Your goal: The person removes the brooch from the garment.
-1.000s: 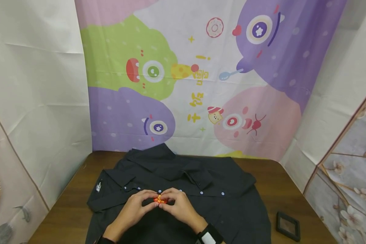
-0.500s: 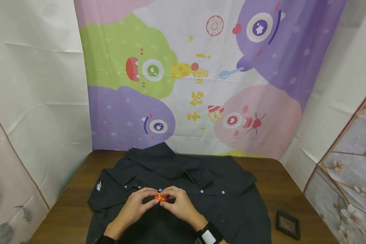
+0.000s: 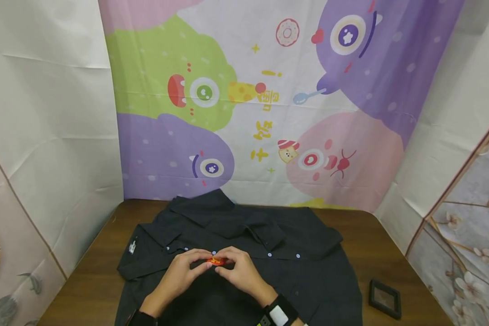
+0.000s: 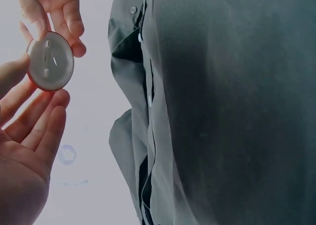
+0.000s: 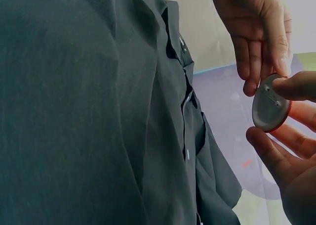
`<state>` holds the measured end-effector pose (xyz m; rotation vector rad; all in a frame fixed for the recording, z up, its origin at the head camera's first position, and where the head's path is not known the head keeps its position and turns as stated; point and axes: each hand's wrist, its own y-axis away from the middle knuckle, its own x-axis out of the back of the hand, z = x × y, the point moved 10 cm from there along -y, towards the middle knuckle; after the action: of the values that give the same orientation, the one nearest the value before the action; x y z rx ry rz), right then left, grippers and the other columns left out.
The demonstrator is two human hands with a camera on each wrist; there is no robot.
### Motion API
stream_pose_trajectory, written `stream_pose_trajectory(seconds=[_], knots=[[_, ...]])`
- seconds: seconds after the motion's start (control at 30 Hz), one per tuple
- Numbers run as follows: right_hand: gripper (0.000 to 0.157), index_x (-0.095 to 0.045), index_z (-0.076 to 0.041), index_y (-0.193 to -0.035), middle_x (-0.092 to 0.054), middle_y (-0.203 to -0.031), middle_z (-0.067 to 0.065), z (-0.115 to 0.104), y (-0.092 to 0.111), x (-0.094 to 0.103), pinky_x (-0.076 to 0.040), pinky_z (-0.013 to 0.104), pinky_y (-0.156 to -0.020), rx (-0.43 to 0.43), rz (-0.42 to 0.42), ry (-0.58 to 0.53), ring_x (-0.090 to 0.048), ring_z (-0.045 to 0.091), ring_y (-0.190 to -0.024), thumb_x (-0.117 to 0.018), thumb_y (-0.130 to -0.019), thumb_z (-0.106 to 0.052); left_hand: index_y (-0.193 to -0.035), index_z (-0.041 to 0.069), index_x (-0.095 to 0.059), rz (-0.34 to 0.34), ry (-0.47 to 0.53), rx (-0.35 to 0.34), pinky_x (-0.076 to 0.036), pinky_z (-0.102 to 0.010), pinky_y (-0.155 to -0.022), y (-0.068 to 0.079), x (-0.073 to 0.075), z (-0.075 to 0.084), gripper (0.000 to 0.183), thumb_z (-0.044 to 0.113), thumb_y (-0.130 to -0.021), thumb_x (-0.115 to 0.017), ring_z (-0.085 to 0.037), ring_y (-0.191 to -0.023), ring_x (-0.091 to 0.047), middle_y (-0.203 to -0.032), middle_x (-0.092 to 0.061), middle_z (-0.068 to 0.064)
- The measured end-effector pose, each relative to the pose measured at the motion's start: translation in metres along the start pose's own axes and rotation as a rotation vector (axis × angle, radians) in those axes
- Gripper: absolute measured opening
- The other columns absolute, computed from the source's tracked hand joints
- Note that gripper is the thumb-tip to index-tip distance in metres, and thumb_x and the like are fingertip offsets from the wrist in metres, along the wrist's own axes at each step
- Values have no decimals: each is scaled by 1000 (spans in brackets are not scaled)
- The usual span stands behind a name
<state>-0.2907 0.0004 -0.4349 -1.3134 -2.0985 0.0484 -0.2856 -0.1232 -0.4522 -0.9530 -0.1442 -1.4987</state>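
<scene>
A round pin-back button badge [image 3: 216, 261], red and yellow on its front, is held between both hands above the shirt. Its pale back shows in the left wrist view, where the badge pin [image 4: 54, 59] slants away from its bar. My left hand [image 3: 182, 270] pinches the badge's left edge with thumb and fingers. On the other side my right hand [image 3: 242, 271] grips it, the thumb lying on the back near the pin in the right wrist view. Under both hands lies a dark button-up shirt [image 3: 309, 276], spread out with a row of pale buttons.
The shirt covers much of the brown wooden table [image 3: 93, 276]. A small black frame-like case [image 3: 385, 299] lies at the right. Behind the table hangs a cartoon-printed cloth [image 3: 252, 113], with pale cloth walls on both sides.
Both hands have risen slightly in the head view with the badge between them. The badge has tilted a little, so its front looks narrower. Shirt and black case stay put.
</scene>
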Motion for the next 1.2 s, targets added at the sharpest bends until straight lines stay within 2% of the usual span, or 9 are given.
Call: stream_pose_trajectory(seconds=[0.1, 0.27, 0.37, 0.53, 0.67, 0.73, 0.83, 0.97, 1.2], knots=[[23, -70, 9, -103, -68, -105, 23, -7, 1, 3, -59, 41, -80, -5, 1, -10, -67, 36, -95, -71, -80, 9, -99, 16, -76, 24, 10, -1, -57, -35, -85, 0, 2, 0, 15, 21, -85, -74, -16, -96, -70, -101, -73, 5], [23, -71, 5, -101, -69, -104, 18, 12, -2, -2, -60, 34, -76, -4, 47, 4, -68, 32, -92, -72, -79, 8, -98, 18, -77, 71, 29, -34, -57, -33, -82, 0, 6, 3, 13, 19, -85, -74, -13, -93, -70, -99, -74, 7], [24, -72, 2, -103, -70, -104, 16, 23, -3, -5, -60, 34, -76, 5, 63, -7, -68, 30, -91, -73, -79, 5, -96, 18, -78, 102, 37, -54, -57, -31, -81, 0, 9, 5, 13, 17, -84, -74, -11, -91, -70, -97, -74, 7], [24, -73, -2, -105, -71, -106, 11, 29, -3, -6, -60, 33, -77, -8, 72, -59, -69, 28, -92, -74, -81, 0, -95, 16, -79, 132, 55, -73, -58, -28, -77, 0, 13, 5, 12, 14, -84, -74, -9, -88, -71, -94, -75, 6], [23, -73, -2, -104, -72, -104, 11, 30, -4, -5, -60, 30, -76, -32, 84, -48, -69, 29, -91, -73, -82, 2, -95, 15, -79, 137, 71, -67, -58, -27, -76, 0, 14, 5, 12, 14, -84, -74, -8, -87, -71, -94, -76, 5], [23, -72, 0, -104, -72, -103, 14, 26, -4, -4, -60, 31, -75, -37, 85, -35, -69, 31, -89, -72, -81, 5, -94, 16, -78, 144, 76, -61, -58, -27, -75, 0, 14, 4, 11, 14, -84, -74, -8, -87, -71, -94, -76, 5], [22, -71, 4, -103, -71, -100, 18, 9, -3, 1, -59, 31, -74, -28, 84, -25, -68, 34, -87, -71, -82, 6, -93, 16, -78, 158, 84, -48, -58, -26, -74, 0, 15, 3, 11, 14, -84, -74, -7, -86, -71, -92, -76, 5], [18, -71, 5, -101, -71, -97, 19, -8, -1, 8, -58, 24, -72, -16, 97, -23, -69, 29, -83, -70, -83, 5, -92, 17, -77, 180, 83, 6, -56, -24, -70, -1, 17, 0, 10, 14, -83, -75, -2, -82, -68, -89, -77, 5], [17, -71, 5, -99, -72, -93, 17, -9, 0, 11, -56, 21, -70, -14, 127, -13, -69, 23, -79, -72, -82, 5, -92, 15, -77, 177, 111, 54, -57, -22, -68, -1, 16, -4, 8, 13, -84, -75, 1, -79, -67, -87, -76, 2]])
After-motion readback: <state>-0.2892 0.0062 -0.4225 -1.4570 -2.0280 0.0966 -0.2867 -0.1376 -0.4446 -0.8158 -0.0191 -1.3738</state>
